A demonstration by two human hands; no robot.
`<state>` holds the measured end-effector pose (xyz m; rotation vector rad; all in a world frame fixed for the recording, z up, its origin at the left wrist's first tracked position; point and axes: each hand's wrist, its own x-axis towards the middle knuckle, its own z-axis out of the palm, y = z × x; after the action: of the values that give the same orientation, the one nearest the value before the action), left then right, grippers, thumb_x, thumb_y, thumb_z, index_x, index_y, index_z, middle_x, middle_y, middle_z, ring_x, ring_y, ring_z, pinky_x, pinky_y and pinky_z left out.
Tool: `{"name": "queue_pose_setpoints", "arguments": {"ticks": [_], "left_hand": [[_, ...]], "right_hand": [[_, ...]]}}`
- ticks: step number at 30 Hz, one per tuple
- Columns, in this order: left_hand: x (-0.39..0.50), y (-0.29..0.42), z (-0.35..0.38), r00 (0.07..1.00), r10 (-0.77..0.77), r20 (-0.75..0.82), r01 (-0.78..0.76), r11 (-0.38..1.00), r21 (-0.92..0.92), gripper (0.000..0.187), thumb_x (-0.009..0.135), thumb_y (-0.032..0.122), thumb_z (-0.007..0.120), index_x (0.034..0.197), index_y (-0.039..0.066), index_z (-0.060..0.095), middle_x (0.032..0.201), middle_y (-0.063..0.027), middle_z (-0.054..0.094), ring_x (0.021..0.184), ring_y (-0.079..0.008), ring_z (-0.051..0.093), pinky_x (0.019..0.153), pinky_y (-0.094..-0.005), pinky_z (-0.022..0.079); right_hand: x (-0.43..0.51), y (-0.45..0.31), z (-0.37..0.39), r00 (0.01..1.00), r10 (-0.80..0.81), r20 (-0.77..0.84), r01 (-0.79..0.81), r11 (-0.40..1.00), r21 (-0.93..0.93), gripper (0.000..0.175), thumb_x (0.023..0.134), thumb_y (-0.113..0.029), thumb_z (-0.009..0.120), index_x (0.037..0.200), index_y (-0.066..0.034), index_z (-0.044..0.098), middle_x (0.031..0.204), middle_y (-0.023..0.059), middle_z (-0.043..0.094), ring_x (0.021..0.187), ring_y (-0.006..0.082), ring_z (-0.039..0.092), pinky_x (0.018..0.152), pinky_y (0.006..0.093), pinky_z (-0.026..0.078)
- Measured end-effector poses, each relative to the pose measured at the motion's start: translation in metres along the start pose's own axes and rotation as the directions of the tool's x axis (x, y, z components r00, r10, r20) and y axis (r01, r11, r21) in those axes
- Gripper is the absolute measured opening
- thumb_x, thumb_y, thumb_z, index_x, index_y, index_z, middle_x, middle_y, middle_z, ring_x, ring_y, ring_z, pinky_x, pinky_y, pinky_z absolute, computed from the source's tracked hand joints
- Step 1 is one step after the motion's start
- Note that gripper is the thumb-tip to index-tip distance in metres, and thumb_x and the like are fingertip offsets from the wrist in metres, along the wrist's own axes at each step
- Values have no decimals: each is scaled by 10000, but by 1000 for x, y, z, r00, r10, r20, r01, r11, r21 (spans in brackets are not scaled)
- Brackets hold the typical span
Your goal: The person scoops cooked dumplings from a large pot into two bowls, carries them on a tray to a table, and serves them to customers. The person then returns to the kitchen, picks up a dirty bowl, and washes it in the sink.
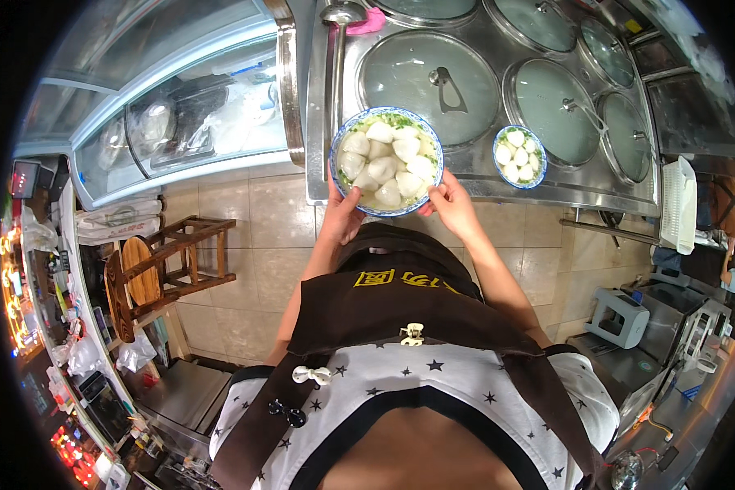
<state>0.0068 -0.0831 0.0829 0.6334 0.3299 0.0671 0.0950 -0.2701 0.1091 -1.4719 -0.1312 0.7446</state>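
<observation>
Both my hands hold a blue-and-white patterned bowl (385, 111) by its near rim, one at either side. White dumplings or filled rice balls (381, 169) lie in its clear broth with chopped green herbs. My left hand (344, 214) has its thumb over the lower left rim; my right hand (450, 202) grips the lower right, its other fingers partly hidden beneath. The bowl is over the near edge of a steel counter (474, 191). To its right a similar bowl (519, 184) of white balls in broth stands on the counter.
Glass-lidded round pots (429, 61) are set in the counter. A steel ladle (341, 67) lies along its left side near a pink cloth (367, 21). A glass-fronted display case (184, 165) is at left, a wooden high chair (184, 275) below it. A white plastic basket (677, 205) hangs at right.
</observation>
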Motion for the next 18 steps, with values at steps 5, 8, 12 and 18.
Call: {"name": "queue_pose_setpoints", "arguments": {"ticks": [5, 8, 12, 18], "left_hand": [[-18, -8, 31, 997, 74, -7, -74, 995, -74, 736, 808, 161, 579, 1344, 260, 84, 1311, -91, 308, 1168, -261, 376, 901, -418, 405], [-30, -15, 49, 993, 107, -45, -110, 992, -57, 646, 828, 199, 554, 1329, 213, 147, 1293, -91, 340, 1153, -249, 396, 894, -402, 412], [-50, -22, 67, 983, 162, -88, -165, 986, -27, 597, 839, 232, 536, 1317, 195, 180, 1282, -95, 355, 1139, -248, 412, 892, -403, 412], [-76, -37, 84, 958, 271, -91, -277, 959, -57, 603, 845, 250, 518, 1324, 101, 183, 1323, -126, 314, 1180, -283, 375, 923, -443, 380]], "right_hand": [[-27, -24, -25, 985, -77, 154, 67, 995, 67, 423, 885, -125, 433, 1278, -46, 299, 762, 76, 583, 583, 140, 581, 523, 243, 477], [-36, -21, -64, 998, 59, -15, -58, 997, 50, 389, 882, -166, 455, 1227, -22, 347, 732, 93, 579, 563, 156, 579, 501, 244, 466], [-36, 8, -150, 862, 96, -497, -97, 995, 23, 344, 858, -165, 480, 1137, 8, 380, 709, 122, 573, 547, 174, 576, 480, 253, 460], [-7, 63, -218, 827, 196, -527, -78, 968, 237, 547, 873, -128, 416, 1275, -48, 54, 785, 201, 576, 544, 238, 585, 467, 312, 482]]}}
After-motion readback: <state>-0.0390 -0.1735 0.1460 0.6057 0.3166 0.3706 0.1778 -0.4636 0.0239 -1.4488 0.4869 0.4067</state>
